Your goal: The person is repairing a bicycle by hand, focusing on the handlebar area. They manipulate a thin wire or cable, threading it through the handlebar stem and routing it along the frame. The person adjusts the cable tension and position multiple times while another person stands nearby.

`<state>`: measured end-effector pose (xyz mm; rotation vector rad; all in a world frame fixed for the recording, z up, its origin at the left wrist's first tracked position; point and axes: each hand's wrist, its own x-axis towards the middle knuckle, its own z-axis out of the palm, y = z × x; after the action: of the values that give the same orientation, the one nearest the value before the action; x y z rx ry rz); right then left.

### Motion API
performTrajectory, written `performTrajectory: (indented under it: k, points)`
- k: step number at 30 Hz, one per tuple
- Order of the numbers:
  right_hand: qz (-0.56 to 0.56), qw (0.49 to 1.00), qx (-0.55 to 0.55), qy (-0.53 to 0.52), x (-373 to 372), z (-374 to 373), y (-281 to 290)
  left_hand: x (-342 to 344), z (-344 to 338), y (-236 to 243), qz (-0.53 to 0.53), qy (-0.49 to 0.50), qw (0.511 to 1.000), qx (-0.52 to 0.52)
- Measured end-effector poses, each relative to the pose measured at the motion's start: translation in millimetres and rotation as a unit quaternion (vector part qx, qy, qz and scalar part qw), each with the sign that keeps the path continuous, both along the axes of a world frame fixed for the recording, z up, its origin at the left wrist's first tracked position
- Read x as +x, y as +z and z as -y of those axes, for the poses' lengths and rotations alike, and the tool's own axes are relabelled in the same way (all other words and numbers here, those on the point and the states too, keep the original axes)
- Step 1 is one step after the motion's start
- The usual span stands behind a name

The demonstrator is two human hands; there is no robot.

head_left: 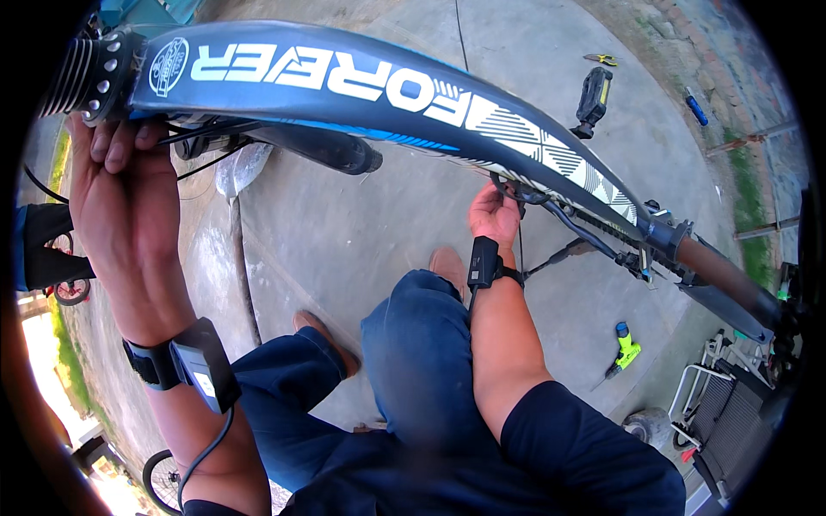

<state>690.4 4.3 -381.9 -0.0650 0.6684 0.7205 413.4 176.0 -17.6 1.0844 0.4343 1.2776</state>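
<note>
A dark bicycle frame [344, 86] with white graphics and blue trim spans the top of the view from the ribbed headset [95, 77] to the seat post [723, 279]. My left hand [125, 185] is raised under the headset end beside black cables [211, 129], fingers curled; what they hold is hidden. My right hand [495, 206] is closed at the underside of the frame, by a dark cable or tube [564, 215], its grip partly hidden. A black pedal [592, 99] shows beyond the frame. Each wrist wears a black strapped device.
On the concrete floor [318, 232] lie a lime-green drill [625, 351], yellow-handled pliers [602, 59] and a blue cylinder [695, 107]. A folded chair [723, 404] is at the lower right. A red bicycle wheel [70, 291] shows at far left. My legs are below the frame.
</note>
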Motion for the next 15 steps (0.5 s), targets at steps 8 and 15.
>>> performTrajectory:
  k: [8, 15]
  points:
    - [0.013, 1.000, 0.027, 0.004, 1.4, -3.0, -11.9, -2.8, -3.5, -0.4, -0.003, -0.040, 0.999, 0.014]
    - [0.091, 0.994, 0.003, 0.068, -3.2, -8.3, -12.0, -9.6, -8.0, 1.8, -0.010, -0.061, 0.998, 0.020]
